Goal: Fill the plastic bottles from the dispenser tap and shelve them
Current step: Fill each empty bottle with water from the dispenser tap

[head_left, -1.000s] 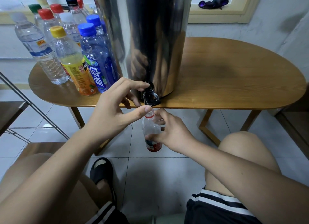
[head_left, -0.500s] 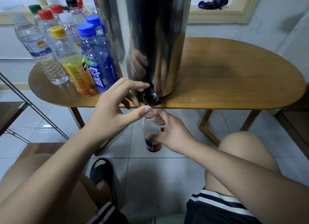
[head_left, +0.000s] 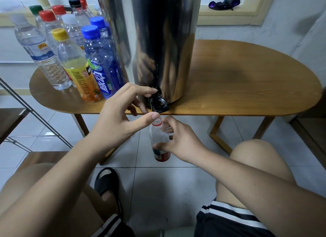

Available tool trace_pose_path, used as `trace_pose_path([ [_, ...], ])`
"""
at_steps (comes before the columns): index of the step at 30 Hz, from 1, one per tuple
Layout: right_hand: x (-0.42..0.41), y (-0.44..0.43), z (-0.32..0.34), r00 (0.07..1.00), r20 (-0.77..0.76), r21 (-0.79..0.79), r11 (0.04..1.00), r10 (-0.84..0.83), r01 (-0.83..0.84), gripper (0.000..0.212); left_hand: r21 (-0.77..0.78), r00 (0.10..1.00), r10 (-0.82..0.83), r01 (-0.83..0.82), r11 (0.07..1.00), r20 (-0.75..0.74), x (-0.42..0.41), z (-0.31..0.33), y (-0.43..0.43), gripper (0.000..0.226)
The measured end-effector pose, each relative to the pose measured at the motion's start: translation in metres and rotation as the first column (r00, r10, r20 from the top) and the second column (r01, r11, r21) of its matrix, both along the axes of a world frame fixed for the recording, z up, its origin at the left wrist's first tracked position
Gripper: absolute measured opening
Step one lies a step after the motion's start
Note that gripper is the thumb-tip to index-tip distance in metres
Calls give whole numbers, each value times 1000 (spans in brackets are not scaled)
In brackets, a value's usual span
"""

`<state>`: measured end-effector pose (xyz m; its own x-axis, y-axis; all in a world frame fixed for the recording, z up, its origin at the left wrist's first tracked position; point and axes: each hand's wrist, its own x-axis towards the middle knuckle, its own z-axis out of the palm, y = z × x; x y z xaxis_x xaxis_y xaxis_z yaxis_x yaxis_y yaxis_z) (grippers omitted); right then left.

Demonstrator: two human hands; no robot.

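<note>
Unmoved: right hand (head_left: 178, 141) grips clear bottle (head_left: 158, 136) beneath tap (head_left: 158, 102).

Reaches forward with both bare forearms, from lower left and lower right. Holds left hand (head_left: 120, 118) back-up and spread, index fingertip resting on top of the tap (head_left: 158, 102), thumb stretched out with its tip touching the mouth of the bottle (head_left: 158, 136), remaining fingers curled under. Grips bottle from its right side with right hand (head_left: 180, 139), thumb across the front, fingers wrapped behind.
</note>
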<state>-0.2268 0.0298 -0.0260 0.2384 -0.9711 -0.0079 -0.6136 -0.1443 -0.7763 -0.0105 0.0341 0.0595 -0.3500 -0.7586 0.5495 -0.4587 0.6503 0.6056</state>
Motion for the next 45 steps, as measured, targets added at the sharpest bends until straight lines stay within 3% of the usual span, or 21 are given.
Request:
trace_pose_path([
  [45, 1, 0, 1, 1000, -10, 4, 1000, -15, 15, 71, 6, 1000, -9, 9, 1000, -4, 1, -2, -2, 48],
])
